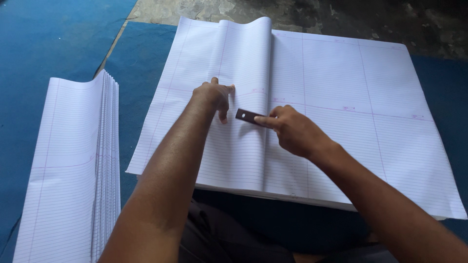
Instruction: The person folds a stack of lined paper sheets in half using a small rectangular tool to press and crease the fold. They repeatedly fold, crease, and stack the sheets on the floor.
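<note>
Two hands work ruled sheets (341,122) on blue matting (44,44): left hand (213,95) presses spread, right hand (292,130) pinches a dark strip (247,116).

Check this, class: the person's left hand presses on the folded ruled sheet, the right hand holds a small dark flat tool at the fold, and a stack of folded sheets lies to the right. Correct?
One thing is wrong. The stack lies to the left of the sheet, as the head view shows. The rest stands: the left hand presses on the sheet and the right hand holds the tool at the fold.

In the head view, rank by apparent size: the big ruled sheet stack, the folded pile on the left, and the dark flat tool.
1. Big ruled sheet stack, largest.
2. Folded pile, though it lies nearer the camera.
3. Dark flat tool in the right hand, smallest.
</note>
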### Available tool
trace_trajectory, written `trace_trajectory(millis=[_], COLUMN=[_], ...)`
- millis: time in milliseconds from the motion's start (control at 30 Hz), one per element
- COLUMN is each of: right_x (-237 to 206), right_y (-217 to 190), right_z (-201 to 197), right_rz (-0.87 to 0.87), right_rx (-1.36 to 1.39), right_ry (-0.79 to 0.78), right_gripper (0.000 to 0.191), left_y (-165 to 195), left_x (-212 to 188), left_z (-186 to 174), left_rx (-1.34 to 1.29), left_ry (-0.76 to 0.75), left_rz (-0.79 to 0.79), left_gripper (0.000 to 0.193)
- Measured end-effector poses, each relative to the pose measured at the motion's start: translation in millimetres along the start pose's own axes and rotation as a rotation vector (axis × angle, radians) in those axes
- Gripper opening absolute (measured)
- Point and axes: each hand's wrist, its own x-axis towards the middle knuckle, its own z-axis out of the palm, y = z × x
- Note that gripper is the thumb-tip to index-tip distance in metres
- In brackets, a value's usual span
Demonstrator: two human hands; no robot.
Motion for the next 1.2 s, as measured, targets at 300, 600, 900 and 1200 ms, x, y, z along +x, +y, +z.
trace_trajectory(millis=[300,600,900,1200], right_x=[-9,3,65,136], right_y=[-2,20,65,100], right_z=[26,33,30,24], right_rz=[0.004,0.036,0.072,0.191], right_rx=[-0.214,-0.088,-0.044,-0.001], right_ry=[-0.072,-0.021,0.065,0.065], right_gripper=[0.044,0.038,0.035,0.029], left_y=[-1,1,9,5], left_x=[-3,8,30,46], left_z=[1,-6,-15,-24], left_rx=[-0.008,0.018,0.049,0.074], left_ry=[0.034,0.004,0.003,0.018], left_rz=[-0.023,-0.002,0.013,0.038], left_gripper=[0.115,0.117,0.123,0.122])
